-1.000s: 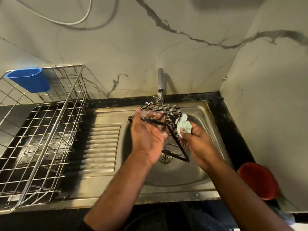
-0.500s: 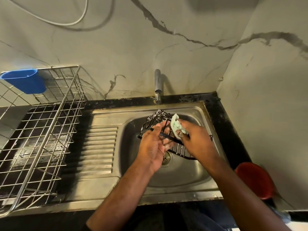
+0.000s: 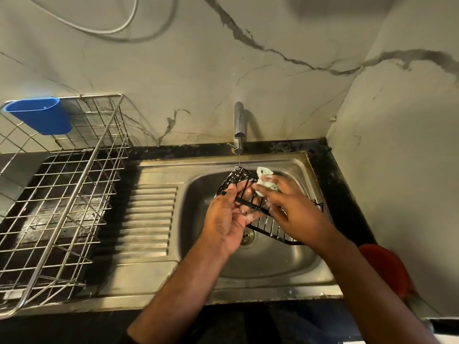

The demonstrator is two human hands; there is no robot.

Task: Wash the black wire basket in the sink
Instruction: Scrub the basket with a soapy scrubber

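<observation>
Pale marble-look walls (image 3: 285, 100) with dark veins met in a corner behind a black worktop (image 3: 330, 175), into which a steel sink (image 3: 273, 266) with a ribbed draining board (image 3: 149, 219) was set. From the tap (image 3: 239, 125) at the back a thin thread of water fell onto the far corner of the black wire basket (image 3: 269, 225), which was held tilted over the sink bowl, above the drain (image 3: 247, 238). The left hand (image 3: 227, 219) gripped the basket's near edge, its soapy fingers curled round a black bar. The right hand (image 3: 295, 209) reached across the top of the basket and pinched a crumpled pale green cloth (image 3: 265, 181) in its fingertips, pressing it against the wires near the far corner; this hand was somewhat blurred. On the worktop left of the draining board stood a steel wire dish rack (image 3: 62, 207), with a blue plastic cup (image 3: 41, 115) hung on its back rail. A white cable (image 3: 99, 26) looped across the wall above. A red round object (image 3: 387, 269) lay at the right edge beyond the right forearm, partly hidden.
</observation>
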